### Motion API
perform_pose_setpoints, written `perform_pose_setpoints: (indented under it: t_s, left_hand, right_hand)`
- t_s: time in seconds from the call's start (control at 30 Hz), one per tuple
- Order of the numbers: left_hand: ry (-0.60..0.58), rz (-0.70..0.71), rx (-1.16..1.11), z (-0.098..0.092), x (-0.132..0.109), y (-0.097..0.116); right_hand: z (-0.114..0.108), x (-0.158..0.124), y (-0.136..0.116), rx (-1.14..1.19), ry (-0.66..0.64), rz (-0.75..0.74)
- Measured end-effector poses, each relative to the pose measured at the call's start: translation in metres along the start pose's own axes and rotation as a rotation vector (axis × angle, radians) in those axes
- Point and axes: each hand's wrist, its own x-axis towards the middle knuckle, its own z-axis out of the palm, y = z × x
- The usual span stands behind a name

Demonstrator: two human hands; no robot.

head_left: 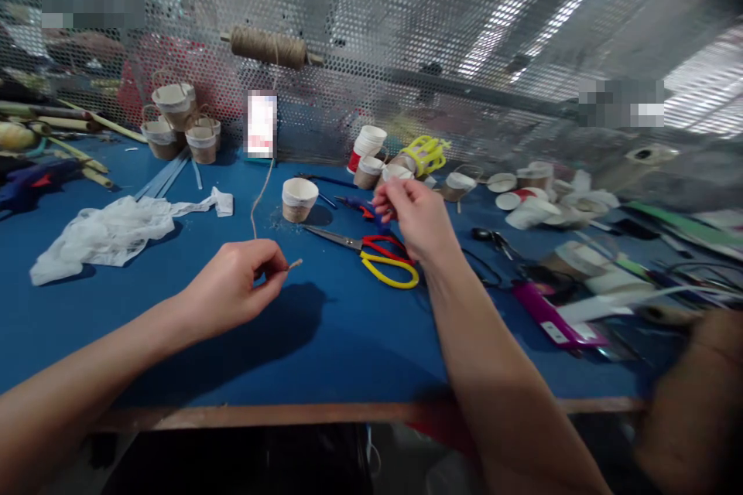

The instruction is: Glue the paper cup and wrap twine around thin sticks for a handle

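Observation:
Pinched in my left hand [244, 278] is jute twine [262, 189], its frayed cut end poking out past the fingertips. The twine runs up to a spool [268, 46] mounted on the mesh. Just beyond this hand stands a small cup [299, 201], wrapped in twine below and white fabric at its rim. My right hand [416, 218] hovers with loosely curled fingers and nothing visible in them. Under and behind it is a blue glue gun [363, 207], partly hidden. Scissors [386, 259] with one red and one yellow handle loop lie between my hands, blades pointing left.
White gauzy fabric [107, 236] is heaped at the left. Handled twine cups [177, 124] stand behind it. More cups [368, 151], a yellow cage-like piece [426, 155] and a purple box [551, 317] crowd the right. Metal mesh [371, 39] rises along the table's back.

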Motion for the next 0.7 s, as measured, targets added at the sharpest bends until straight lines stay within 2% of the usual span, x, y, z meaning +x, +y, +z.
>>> perform_pose_setpoints:
  t_s: [0.07, 0.1, 0.2, 0.37, 0.53, 0.63, 0.7]
  left_hand:
    - [0.075, 0.117, 0.125, 0.001, -0.001, -0.002]
    - [0.109, 0.169, 0.173, 0.002, -0.001, -0.004]
    - [0.172, 0.276, 0.284, 0.003, -0.002, -0.007]
    - [0.159, 0.320, 0.366, 0.006, -0.002, -0.012]
    - [0.131, 0.287, 0.283, 0.006, 0.001, -0.017]
    - [0.100, 0.186, 0.164, 0.002, 0.004, -0.016]
    - [0.047, 0.045, 0.026, -0.002, 0.005, -0.014]
  right_hand:
    - [-0.014, 0.020, 0.014, -0.378, 0.075, 0.052]
    - [-0.020, 0.028, 0.021, -0.619, 0.023, 0.098]
    - [-0.023, 0.040, 0.043, -0.781, -0.093, 0.221]
    - [0.000, 0.051, 0.067, -0.825, -0.237, 0.374]
    - [0.010, 0.062, 0.071, -0.742, -0.231, 0.441]
    - [0.005, 0.061, 0.067, -0.656, -0.173, 0.444]
    - [-0.002, 0.054, 0.059, -0.576, -0.097, 0.410]
